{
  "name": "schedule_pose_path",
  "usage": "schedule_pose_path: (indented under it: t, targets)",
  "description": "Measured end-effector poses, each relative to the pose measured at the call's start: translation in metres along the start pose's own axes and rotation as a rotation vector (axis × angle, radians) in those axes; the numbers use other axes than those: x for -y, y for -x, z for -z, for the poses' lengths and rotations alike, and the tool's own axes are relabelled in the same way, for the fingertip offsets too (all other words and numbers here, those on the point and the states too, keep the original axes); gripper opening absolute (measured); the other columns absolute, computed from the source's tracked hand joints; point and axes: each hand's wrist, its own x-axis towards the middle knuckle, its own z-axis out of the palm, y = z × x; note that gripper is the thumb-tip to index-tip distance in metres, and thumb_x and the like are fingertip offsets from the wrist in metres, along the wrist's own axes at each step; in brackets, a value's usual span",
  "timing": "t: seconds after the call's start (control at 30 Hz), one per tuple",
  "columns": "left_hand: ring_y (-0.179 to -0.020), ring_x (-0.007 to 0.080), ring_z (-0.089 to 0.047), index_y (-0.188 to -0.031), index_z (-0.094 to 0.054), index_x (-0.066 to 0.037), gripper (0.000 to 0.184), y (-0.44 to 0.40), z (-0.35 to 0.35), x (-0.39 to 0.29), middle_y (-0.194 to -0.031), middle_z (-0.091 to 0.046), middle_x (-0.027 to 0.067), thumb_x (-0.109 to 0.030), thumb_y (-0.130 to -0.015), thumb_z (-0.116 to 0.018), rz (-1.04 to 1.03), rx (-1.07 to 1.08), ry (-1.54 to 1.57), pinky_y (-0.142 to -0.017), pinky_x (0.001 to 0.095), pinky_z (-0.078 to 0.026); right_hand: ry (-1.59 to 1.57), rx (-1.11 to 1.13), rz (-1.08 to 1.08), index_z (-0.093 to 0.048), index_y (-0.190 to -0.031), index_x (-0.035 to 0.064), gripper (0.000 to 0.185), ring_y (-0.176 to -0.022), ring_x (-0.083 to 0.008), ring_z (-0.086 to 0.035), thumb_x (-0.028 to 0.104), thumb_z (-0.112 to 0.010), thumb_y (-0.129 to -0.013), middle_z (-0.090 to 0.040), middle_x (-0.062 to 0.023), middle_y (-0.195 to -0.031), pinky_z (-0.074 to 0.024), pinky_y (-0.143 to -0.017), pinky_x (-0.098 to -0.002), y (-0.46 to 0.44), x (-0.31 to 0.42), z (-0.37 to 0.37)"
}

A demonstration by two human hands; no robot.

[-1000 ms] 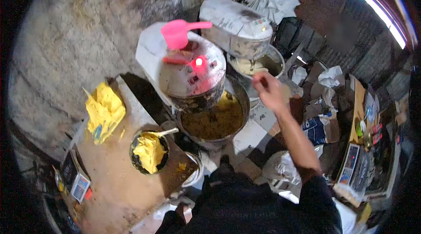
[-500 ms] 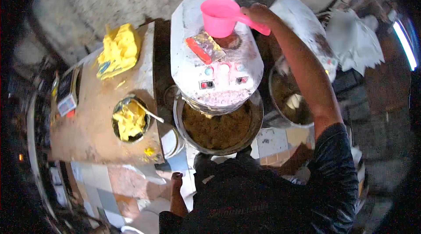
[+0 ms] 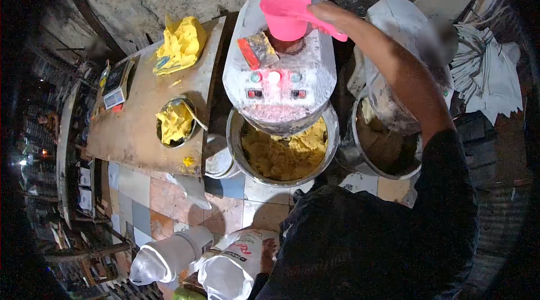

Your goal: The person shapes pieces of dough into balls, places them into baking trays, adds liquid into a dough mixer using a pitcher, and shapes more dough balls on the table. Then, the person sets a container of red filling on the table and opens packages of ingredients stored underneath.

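My right hand (image 3: 326,14) is closed round the handle of a pink plastic dipper (image 3: 286,23), which is over the top of a flour-dusted white mixer (image 3: 281,89). Beside the dipper, a scraper with a red handle (image 3: 248,53) lies on the mixer. Under the mixer head, a metal bowl (image 3: 233,153) holds crumbly yellow-brown dough (image 3: 284,159). My left hand (image 3: 268,250) hangs low beside a white sack (image 3: 228,274); its fingers are too dark and blurred to read, and I cannot tell if it touches the sack.
On the left, a wooden table (image 3: 143,108) bears yellow fat in an opened wrapper (image 3: 181,44), a tub of yellow fat (image 3: 175,122) and a scale (image 3: 117,85). A second mixer (image 3: 394,30) with its bowl (image 3: 360,153) stands right. White buckets (image 3: 171,255) stand on the tiled floor.
My view has shifted. My left hand has come down beside the white sack. The dough in the bowl looks yellower and lumpier, and a light on the mixer's panel glows. My right hand keeps the dipper.
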Motion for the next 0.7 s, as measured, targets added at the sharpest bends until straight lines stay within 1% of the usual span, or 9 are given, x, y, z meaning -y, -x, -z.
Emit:
schedule_pose_path:
  t: [0.1,0.17,0.3,0.43,0.5,0.53,0.57,0.63,0.7]
  targets:
    - [-0.066,0.0171,-0.055,-0.098,-0.056,-0.018,0.022,-0.019,0.023,-0.01,-0.079,-0.057,0.0007,-0.031,-0.082,-0.059,0.16,0.118,0.183,-0.052,0.03,-0.04,-0.013,-0.009,-0.025,-0.057,-0.086,0.002,0.039,-0.044,-0.0122,-0.044,0.038,-0.043,-0.091,-0.052,-0.0054,-0.064,-0.0365,-0.037,-0.0284,0.034,-0.008,0.015]
    - [-0.065,0.0184,-0.055,-0.103,-0.054,-0.019,0.026,0.009,0.008,-0.008,-0.082,-0.057,0.0007,-0.036,-0.082,-0.058,-0.078,-0.166,-0.152,-0.049,0.0321,-0.038,-0.018,-0.036,-0.052,-0.057,-0.084,0.0022,0.041,-0.044,-0.0116,-0.044,0.04,-0.043,-0.091,-0.052,-0.0048,-0.063,-0.037,-0.037,-0.0279,0.067,-0.011,0.028]
    - [-0.064,0.017,-0.054,-0.107,-0.051,-0.027,0.029,0.009,0.019,-0.003,-0.084,-0.057,0.0004,-0.041,-0.083,-0.056,-0.039,-0.212,-0.185,-0.05,0.0339,-0.039,0.112,-0.029,-0.105,-0.06,-0.084,-0.0021,0.05,-0.049,-0.0185,-0.059,0.043,-0.041,-0.092,-0.06,-0.0119,-0.065,-0.0484,-0.042,-0.0311,0.147,-0.026,0.053]
    - [-0.05,0.0138,-0.048,-0.096,-0.054,-0.018,0.017,-0.003,-0.002,-0.005,-0.074,-0.056,0.0005,-0.026,-0.083,-0.058,0.1,-0.38,-0.089,-0.039,0.0263,-0.035,-0.067,0.052,-0.04,-0.059,-0.086,-0.0038,0.052,-0.043,-0.0186,-0.058,0.045,-0.041,-0.093,-0.06,-0.0127,-0.061,-0.0481,-0.039,-0.0294,0.206,-0.09,0.077]
    - [-0.05,0.0132,-0.048,-0.097,-0.053,-0.018,0.018,-0.011,-0.012,0.005,-0.072,-0.054,0.0003,-0.026,-0.083,-0.058,-0.141,-0.213,-0.059,-0.039,0.0265,-0.035,-0.033,0.1,0.079,-0.058,-0.086,-0.0032,0.051,-0.045,-0.0164,-0.058,0.044,-0.041,-0.093,-0.059,-0.0107,-0.061,-0.0478,-0.039,-0.028,0.239,-0.122,0.085]
    - [-0.051,0.0129,-0.048,-0.102,-0.05,-0.017,0.023,-0.021,-0.02,0.003,-0.072,-0.054,0.0004,-0.028,-0.083,-0.059,-0.015,-0.181,-0.052,-0.039,0.0263,-0.035,-0.01,0.073,0.095,-0.058,-0.086,-0.0028,0.05,-0.045,-0.0156,-0.058,0.044,-0.041,-0.094,-0.058,-0.01,-0.06,-0.0477,-0.039,-0.0274,0.256,-0.141,0.086]
    - [-0.051,0.0126,-0.048,-0.106,-0.047,-0.016,0.029,-0.031,-0.035,-0.005,-0.073,-0.054,0.0006,-0.03,-0.083,-0.06,0.11,-0.147,-0.044,-0.039,0.026,-0.036,-0.079,0.12,-0.168,-0.058,-0.087,-0.0014,0.049,-0.046,-0.0137,-0.057,0.044,-0.04,-0.094,-0.057,-0.0083,-0.061,-0.0473,-0.04,-0.0261,0.275,-0.143,0.091]
    - [-0.052,0.0127,-0.049,-0.108,-0.044,-0.015,0.034,-0.032,-0.073,-0.014,-0.074,-0.054,0.0015,-0.029,-0.083,-0.062,0.092,-0.092,0.088,-0.04,0.0266,-0.038,-0.039,0.128,-0.068,-0.058,-0.09,-0.0001,0.053,-0.048,-0.0107,-0.057,0.045,-0.032,-0.097,-0.057,-0.0051,-0.06,-0.0466,-0.043,-0.0247,0.302,-0.176,0.091]
    - [-0.056,0.0136,-0.052,-0.11,-0.042,-0.012,0.039,-0.043,-0.122,-0.006,-0.08,-0.055,0.0044,-0.026,-0.082,-0.065,0.014,-0.038,0.242,-0.042,0.0278,-0.041,0.039,0.113,-0.125,-0.059,-0.082,0.0002,0.046,-0.048,-0.0231,-0.058,0.037,-0.036,-0.097,-0.06,-0.0131,-0.064,-0.0482,-0.052,-0.0361,0.322,-0.202,0.091]
